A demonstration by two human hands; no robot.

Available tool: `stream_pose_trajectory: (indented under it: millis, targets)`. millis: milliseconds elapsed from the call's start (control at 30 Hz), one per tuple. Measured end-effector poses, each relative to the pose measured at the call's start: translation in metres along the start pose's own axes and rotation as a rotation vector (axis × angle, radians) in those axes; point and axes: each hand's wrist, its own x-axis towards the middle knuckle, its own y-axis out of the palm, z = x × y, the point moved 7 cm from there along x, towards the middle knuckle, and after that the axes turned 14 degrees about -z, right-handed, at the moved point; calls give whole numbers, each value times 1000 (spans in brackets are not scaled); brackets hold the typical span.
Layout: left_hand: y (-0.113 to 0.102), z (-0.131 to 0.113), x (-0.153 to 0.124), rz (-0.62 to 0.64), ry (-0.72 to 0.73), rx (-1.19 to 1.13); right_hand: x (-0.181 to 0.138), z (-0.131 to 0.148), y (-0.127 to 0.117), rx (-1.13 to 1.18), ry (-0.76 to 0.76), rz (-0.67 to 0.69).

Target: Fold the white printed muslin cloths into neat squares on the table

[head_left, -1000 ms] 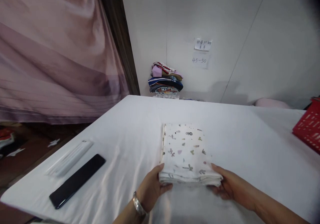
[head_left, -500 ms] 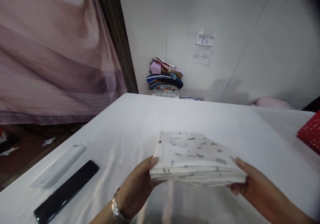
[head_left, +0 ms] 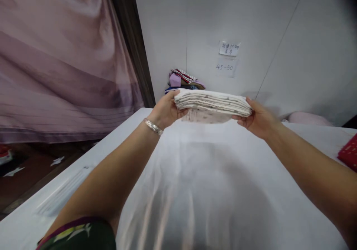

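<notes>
A white cloth [head_left: 213, 102] with small grey prints, folded into a flat layered bundle, is held up over the far part of the table. My left hand [head_left: 167, 110] grips its left end, thumb on top and fingers beneath. At the opposite end my right hand [head_left: 255, 117] pinches it the same way. The layered folded edge faces me, and the far side of the bundle is hidden. A silver bracelet [head_left: 153, 126] circles my left wrist.
The table [head_left: 200, 175] wears a white cover. Behind its far edge rises a pile of folded fabrics [head_left: 182, 80], partly blocked by the bundle. A red patterned item [head_left: 348, 153] lies at the right edge. Pink drapery [head_left: 64, 64] hangs left; paper notes [head_left: 227, 58] are on the wall.
Both hands have carried the folded cloth up and away from me, toward the far edge. My left arm now covers the black object on the table's left side.
</notes>
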Motion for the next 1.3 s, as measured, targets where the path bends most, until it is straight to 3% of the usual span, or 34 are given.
stream_pose_trajectory:
  millis: [100,200,300,367,433,667,800,867,933,1000,1067,1133,1200,1300]
  targets:
    - [-18,27,12,-26,-75,49,10,-31,-8,-16,64,4]
    - [-60,104,7,-123,-269,137,5,-111,-32,-115,298,-14]
    - [-101,183,-16,-249,-522,239,-13,-186,-56,-224,514,-38]
    - [-115,210,-33,-277,-574,256,-26,-214,-67,-259,585,-31]
    - [-120,218,-47,-277,-549,255,-38,-223,-72,-242,593,-5]
    - [-123,212,-83,-297,-480,410,-73,-220,-85,-300,599,33]
    - [-133,199,-92,-307,-442,687,-81,-216,-98,-492,520,88]
    - [-136,185,-90,-283,-308,932,-74,-205,-109,-707,370,59]
    - [-129,166,-84,-270,-59,1186,-62,-181,-110,-923,61,-15]
    - [-108,154,-77,-242,258,1359,-57,-156,-92,-1037,-273,-49]
    - [-80,154,-74,-164,559,1454,-58,-147,-61,-1079,-516,41]
    - [-61,171,-71,-64,726,1542,-61,-156,-31,-1156,-662,196]
    - [-59,195,-65,-7,697,1634,-61,-181,-16,-1300,-692,325]
    - [-73,221,-62,-1,580,1682,-55,-216,-20,-1467,-630,387]
